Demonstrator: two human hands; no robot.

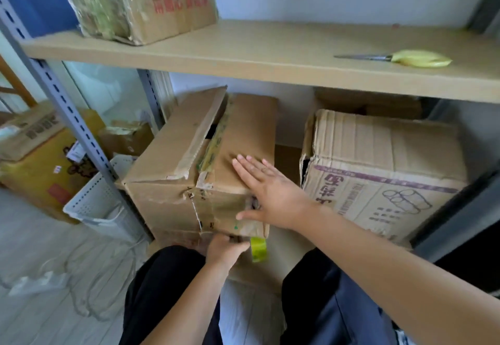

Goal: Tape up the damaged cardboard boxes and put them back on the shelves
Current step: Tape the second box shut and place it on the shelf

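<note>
A torn brown cardboard box [173,155] sits on the low shelf in front of me, its top flaps gaping and old tape peeling along the seam. My right hand [266,193] lies flat on the box's top right flap, fingers straight, thumb down over the front edge. My left hand [224,250] grips the bottom front edge of the box. A yellow-green tape roll [258,248] shows just right of that hand, below the box; who holds it is unclear.
A second worn box [384,171] stands to the right on the same shelf. Yellow-handled scissors [411,58] lie on the wooden shelf board [270,47] above, beside a plastic-wrapped box [140,1]. A white perforated basket [100,204] and more cartons [40,155] stand at left.
</note>
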